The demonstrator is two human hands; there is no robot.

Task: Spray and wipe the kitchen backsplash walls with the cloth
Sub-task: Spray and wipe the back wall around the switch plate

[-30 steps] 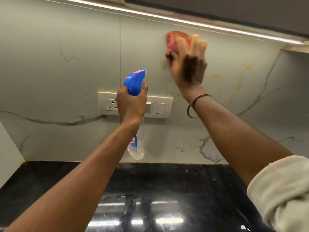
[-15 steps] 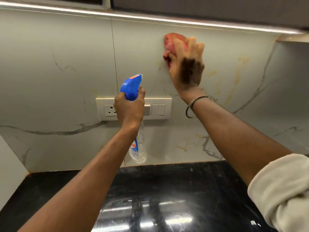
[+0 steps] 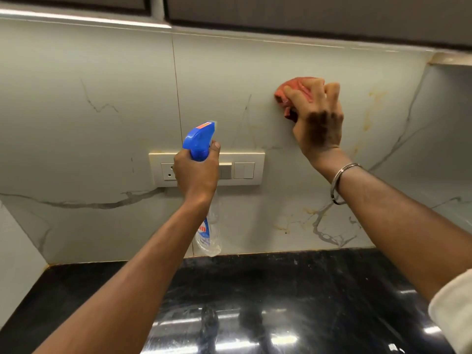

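The backsplash (image 3: 76, 123) is pale, marble-look tile with grey veins. It runs across the far side of a glossy black countertop (image 3: 281, 290) and meets a plain side wall (image 3: 15, 251) at the far left corner. A lit strip light (image 3: 84, 19) glows along the top left edge under the dark overhead cabinets (image 3: 306, 11). A thin vertical tile seam (image 3: 177, 98) splits the backsplash left of centre.

Just right of that seam, the left hand (image 3: 196, 175) is raised in front of a cream switch and socket plate (image 3: 247, 169) and hides part of it. Its fingers are wrapped round the neck of a spray bottle (image 3: 200, 139). The blue trigger head points up and toward the wall, and the clear body with its blue label hangs below the wrist. Whether a finger is pulling the trigger cannot be told.

Further right and higher, well apart from the left hand, the right hand (image 3: 319, 123) holds a bunched red cloth (image 3: 293, 90) against the backsplash. The fingers are curled over the cloth, which shows above and to the left of the knuckles. A metal bangle (image 3: 339, 182) circles the right wrist. Yellowish streaks (image 3: 370, 111) mark the tile just right of this hand. At the near right edge, a rolled cream sleeve (image 3: 454, 310) covers the upper forearm.
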